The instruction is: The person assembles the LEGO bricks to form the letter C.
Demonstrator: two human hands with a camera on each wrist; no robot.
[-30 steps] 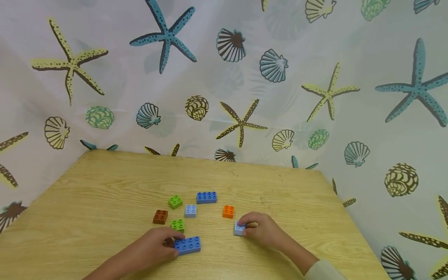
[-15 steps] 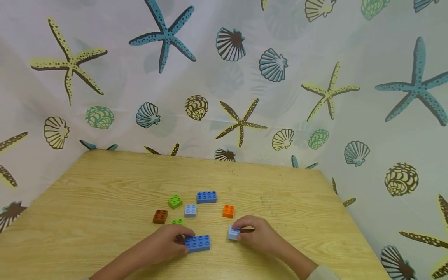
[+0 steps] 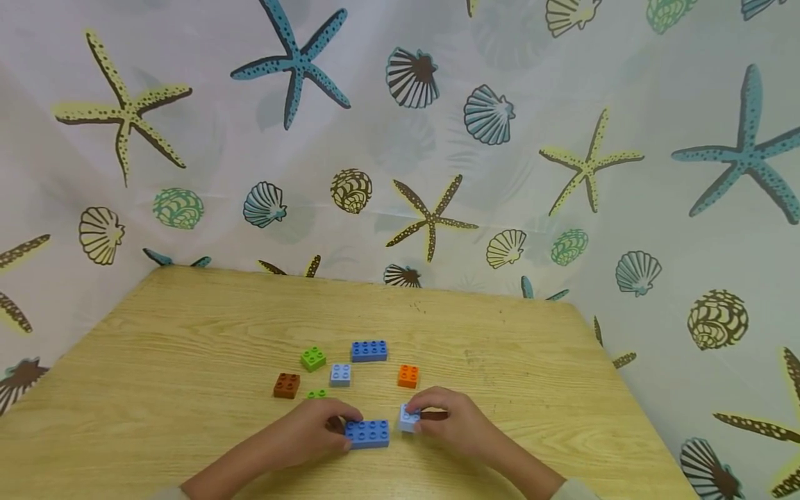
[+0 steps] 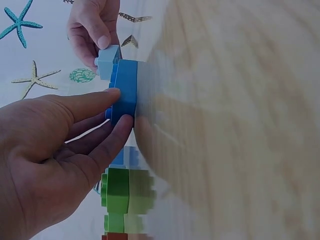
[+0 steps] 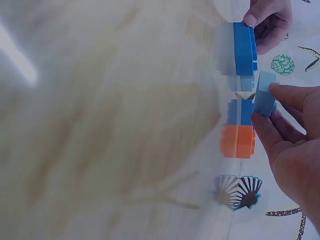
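Observation:
My left hand (image 3: 306, 434) pinches the left end of a long blue toy brick (image 3: 367, 434) between thumb and fingers. The brick lies studs up on the table near the front. To its right, my right hand (image 3: 456, 425) holds a small light blue brick (image 3: 408, 419) by thumb and fingertips. A narrow gap separates the two bricks in the head view. In the right wrist view the light blue brick (image 5: 265, 94) is a little tilted and just off the tabletop. The left wrist view shows the long blue brick (image 4: 125, 90) low against the table.
Behind the hands lie a green brick (image 3: 313, 360), a brown brick (image 3: 287, 385), another light blue brick (image 3: 340, 376), another long blue brick (image 3: 369, 351) and an orange brick (image 3: 408, 376). A second green brick (image 3: 317, 394) is partly covered by my left hand. A patterned curtain (image 3: 325, 236) borders the wooden table (image 3: 531, 361).
My left hand has brought the long blue brick to the right. My right hand has brought the light blue brick left and slightly nearer, so the space between them has shrunk.

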